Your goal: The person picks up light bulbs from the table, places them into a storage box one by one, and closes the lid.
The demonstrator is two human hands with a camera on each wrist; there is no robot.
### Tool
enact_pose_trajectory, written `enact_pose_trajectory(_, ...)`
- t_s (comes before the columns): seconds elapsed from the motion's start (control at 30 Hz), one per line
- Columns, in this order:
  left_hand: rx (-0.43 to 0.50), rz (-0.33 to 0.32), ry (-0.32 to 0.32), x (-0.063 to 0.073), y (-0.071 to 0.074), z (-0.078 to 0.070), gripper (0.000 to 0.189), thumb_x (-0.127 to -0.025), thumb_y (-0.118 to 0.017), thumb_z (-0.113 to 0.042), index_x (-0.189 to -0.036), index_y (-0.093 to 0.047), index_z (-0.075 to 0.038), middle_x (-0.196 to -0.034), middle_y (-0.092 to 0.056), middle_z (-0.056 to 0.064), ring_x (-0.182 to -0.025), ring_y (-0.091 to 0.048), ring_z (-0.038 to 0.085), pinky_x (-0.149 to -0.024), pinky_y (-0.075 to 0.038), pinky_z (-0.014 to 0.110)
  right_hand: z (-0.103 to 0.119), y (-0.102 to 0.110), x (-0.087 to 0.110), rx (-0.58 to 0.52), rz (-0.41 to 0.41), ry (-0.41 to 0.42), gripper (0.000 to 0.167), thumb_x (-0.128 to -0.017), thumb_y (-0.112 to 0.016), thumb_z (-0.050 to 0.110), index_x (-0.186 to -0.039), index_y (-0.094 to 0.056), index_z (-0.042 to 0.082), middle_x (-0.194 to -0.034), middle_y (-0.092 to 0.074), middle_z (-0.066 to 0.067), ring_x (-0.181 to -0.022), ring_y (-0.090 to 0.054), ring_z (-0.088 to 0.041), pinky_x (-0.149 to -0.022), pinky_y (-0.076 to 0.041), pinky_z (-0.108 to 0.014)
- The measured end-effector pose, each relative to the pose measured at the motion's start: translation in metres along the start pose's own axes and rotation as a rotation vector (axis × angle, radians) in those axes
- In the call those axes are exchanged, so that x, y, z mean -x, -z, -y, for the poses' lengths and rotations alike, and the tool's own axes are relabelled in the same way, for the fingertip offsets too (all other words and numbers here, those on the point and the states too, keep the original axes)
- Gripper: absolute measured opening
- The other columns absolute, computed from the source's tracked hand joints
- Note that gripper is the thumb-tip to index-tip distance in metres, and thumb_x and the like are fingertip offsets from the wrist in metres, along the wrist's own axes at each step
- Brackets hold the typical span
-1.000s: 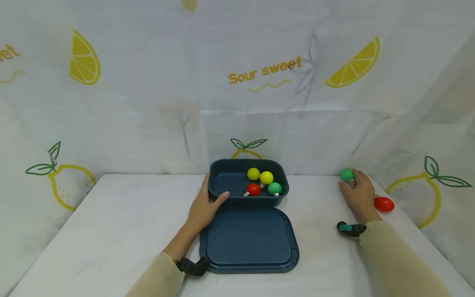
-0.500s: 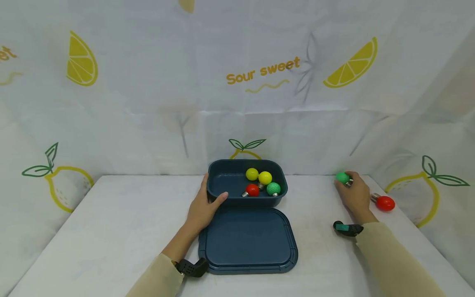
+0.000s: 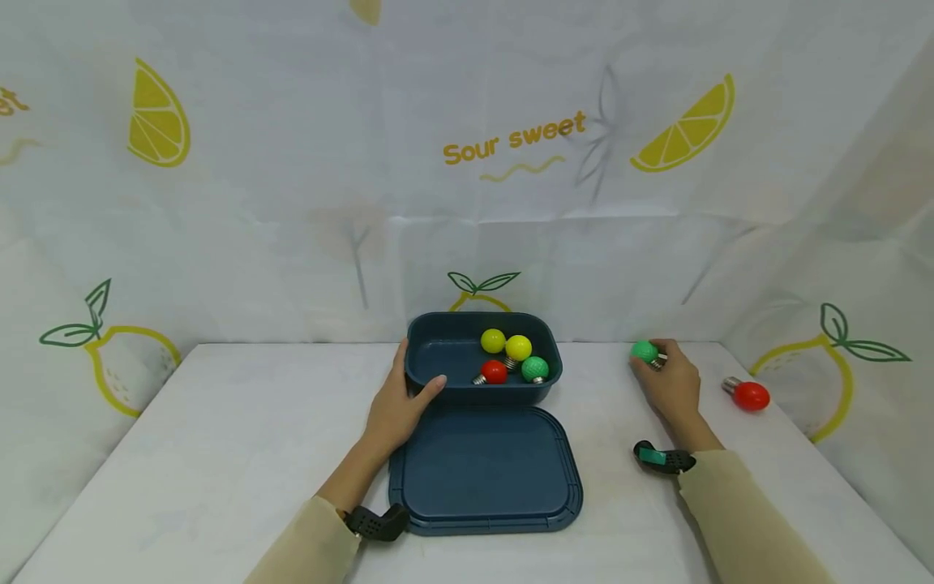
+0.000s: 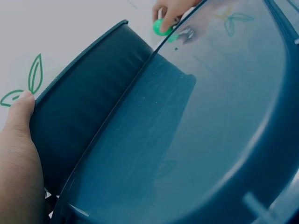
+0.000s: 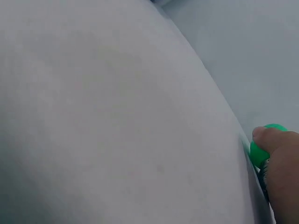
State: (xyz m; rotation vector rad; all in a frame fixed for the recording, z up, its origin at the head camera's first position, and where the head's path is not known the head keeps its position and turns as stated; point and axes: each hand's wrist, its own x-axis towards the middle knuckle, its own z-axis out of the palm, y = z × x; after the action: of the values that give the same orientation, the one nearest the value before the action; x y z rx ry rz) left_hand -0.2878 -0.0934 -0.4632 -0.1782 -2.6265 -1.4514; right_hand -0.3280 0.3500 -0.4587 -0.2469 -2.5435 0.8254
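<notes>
My right hand (image 3: pixel 673 388) pinches a green light bulb (image 3: pixel 644 351) by the table's back edge, its metal screw base turned toward the palm. The same green bulb (image 5: pixel 258 154) shows beside the thumb in the right wrist view. With my left hand (image 3: pixel 397 410) I hold the left end of a dark blue box (image 3: pixel 477 395), thumb at its front wall and fingers along its side. Inside the box, on its right half, lie two yellow bulbs (image 3: pixel 518 347), a red bulb (image 3: pixel 494 371) and another green bulb (image 3: pixel 535 369).
A dark blue lid (image 3: pixel 485 470) lies flat on the white table (image 3: pixel 219 454) just in front of the box. Another red bulb (image 3: pixel 751 396) rests near the table's right edge. Behind the table hangs a white lemon-print cloth (image 3: pixel 314 162).
My right hand has carried the green bulb leftward, away from the red bulb on the table, which is now fully visible. The left hand stays on the box.
</notes>
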Motion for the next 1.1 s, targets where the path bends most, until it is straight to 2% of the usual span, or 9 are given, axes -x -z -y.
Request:
enact_pose_trajectory(0.2,-0.007,0.002,0.016,0.000,0.000,-0.001,0.100,-0.091,-0.060,-0.066,-0.164,-0.005,-0.028,-0.170,-0.022,0.004,-0.155,-0.028,0.031,-0.122,-0.028,0.059,0.013,-0.006,0.008,-0.015,0.006,-0.003,0.049,-0.097,-0.068,0.020,-0.137,-0.053,-0.003,-0.132,-0.061,-0.032,-0.120,-0.061,-0.047,-0.098,-0.050,-0.058)
enact_pose_trajectory(0.73,-0.025,-0.007,-0.013,-0.001,0.001,0.001,0.100,-0.092,-0.059,-0.066,-0.165,-0.006,-0.023,-0.170,-0.020,0.005,-0.155,-0.028,0.032,-0.121,-0.029,0.061,0.034,-0.017,0.026,-0.121,0.041,0.012,0.049,-0.095,-0.071,0.017,-0.134,-0.052,-0.005,-0.134,-0.059,-0.032,-0.122,-0.062,-0.047,-0.099,-0.053,-0.056)
enact_pose_trajectory(1.0,-0.012,0.006,-0.003,0.001,0.000,-0.001,0.099,-0.091,-0.059,-0.066,-0.165,-0.006,-0.025,-0.170,-0.021,0.005,-0.155,-0.028,0.031,-0.122,-0.029,0.059,0.042,-0.015,0.032,-0.156,0.077,-0.028,0.051,-0.093,-0.074,0.021,-0.133,-0.053,-0.002,-0.130,-0.062,-0.028,-0.121,-0.063,-0.043,-0.099,-0.052,-0.053)
enact_pose_trajectory(1.1,-0.020,0.001,0.007,0.003,0.001,0.001,0.100,-0.091,-0.060,-0.066,-0.165,-0.004,-0.026,-0.170,-0.021,0.006,-0.155,-0.029,0.032,-0.121,-0.029,0.060,0.052,-0.015,0.032,-0.183,0.098,0.010,0.051,-0.092,-0.075,0.021,-0.133,-0.053,-0.001,-0.131,-0.062,-0.027,-0.121,-0.063,-0.042,-0.099,-0.053,-0.053)
